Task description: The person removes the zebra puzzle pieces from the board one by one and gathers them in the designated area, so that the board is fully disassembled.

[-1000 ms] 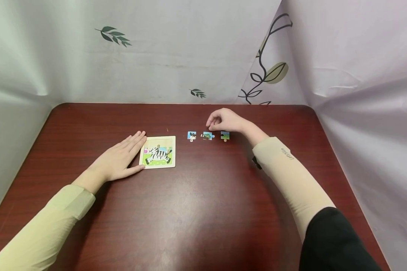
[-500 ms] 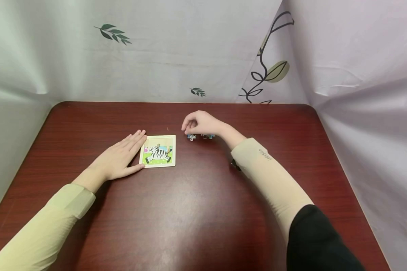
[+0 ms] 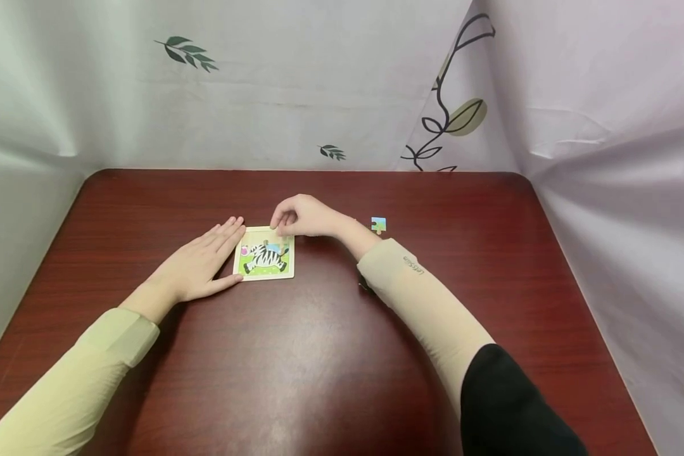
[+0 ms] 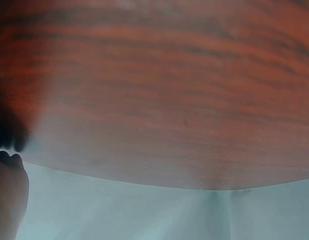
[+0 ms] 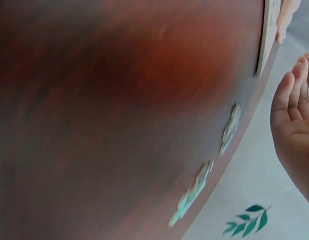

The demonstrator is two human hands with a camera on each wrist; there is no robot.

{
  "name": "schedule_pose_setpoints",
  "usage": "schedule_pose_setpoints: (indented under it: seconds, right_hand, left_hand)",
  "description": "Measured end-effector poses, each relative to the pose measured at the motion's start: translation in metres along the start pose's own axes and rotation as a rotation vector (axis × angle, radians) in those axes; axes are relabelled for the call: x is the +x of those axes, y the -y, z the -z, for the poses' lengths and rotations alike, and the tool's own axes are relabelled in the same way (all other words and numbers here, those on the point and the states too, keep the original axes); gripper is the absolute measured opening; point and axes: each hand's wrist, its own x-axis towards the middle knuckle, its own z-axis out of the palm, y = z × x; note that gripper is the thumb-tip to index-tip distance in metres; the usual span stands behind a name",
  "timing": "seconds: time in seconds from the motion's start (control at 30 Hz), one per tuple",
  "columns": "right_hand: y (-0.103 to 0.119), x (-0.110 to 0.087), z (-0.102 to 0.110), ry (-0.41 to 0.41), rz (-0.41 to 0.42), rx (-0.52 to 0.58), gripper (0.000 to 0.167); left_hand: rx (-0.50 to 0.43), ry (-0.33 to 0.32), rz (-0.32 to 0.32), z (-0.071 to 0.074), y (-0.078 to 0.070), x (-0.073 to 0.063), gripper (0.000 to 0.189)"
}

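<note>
My left hand (image 3: 194, 269) lies flat on the table, its fingertips and thumb against the left side of a square zebra puzzle (image 3: 265, 261). Along the puzzle's top, bare wood shows inside the frame. Over the upper right corner is my right hand (image 3: 306, 215), thumb and fingers pinched together. A pale bit, apparently a puzzle piece, shows faintly at the fingertips; the hand hides most of it. A blue-green puzzle piece (image 3: 379, 223) lies to the right. Two more loose pieces (image 5: 231, 129) show in the right wrist view, hidden by my right arm in the head view.
The dark red wooden table (image 3: 251, 373) ends at a pale curtain (image 3: 262, 101) with leaf prints, which also hangs along both sides. The left wrist view shows mostly tabletop (image 4: 159, 100) and curtain.
My right hand has moved left from above the loose pieces to the puzzle's upper right corner. My left hand has stayed against the frame.
</note>
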Motion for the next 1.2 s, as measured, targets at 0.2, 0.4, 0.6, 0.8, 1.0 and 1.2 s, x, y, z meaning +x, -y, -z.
schedule_pose_setpoints:
  seconds: [0.2, 0.4, 0.6, 0.8, 1.0, 1.2]
  right_hand:
    - [0.005, 0.009, -0.013, 0.0, 0.01, 0.005, 0.015]
    - [0.01, 0.017, -0.026, 0.003, 0.003, -0.023, 0.013]
    - [0.015, 0.025, -0.035, 0.03, 0.024, -0.033, 0.013]
    - [0.016, 0.033, -0.042, 0.061, 0.002, -0.055, 0.016]
    - [0.018, 0.037, -0.046, 0.082, -0.015, -0.147, 0.022]
    - [0.021, 0.037, -0.047, 0.098, -0.012, -0.207, 0.025]
  left_hand:
    - [0.004, 0.011, 0.014, 0.001, 0.003, 0.0, 0.094]
    - [-0.004, -0.006, -0.004, -0.002, 0.004, 0.0, 0.093]
    - [0.006, -0.011, 0.002, -0.005, 0.004, 0.0, 0.093]
    - [-0.003, -0.013, -0.016, -0.004, 0.003, 0.0, 0.093]
    - [0.002, -0.005, -0.007, -0.004, 0.002, 0.001, 0.094]
    - [0.008, 0.014, 0.017, -0.005, 0.002, 0.001, 0.096]
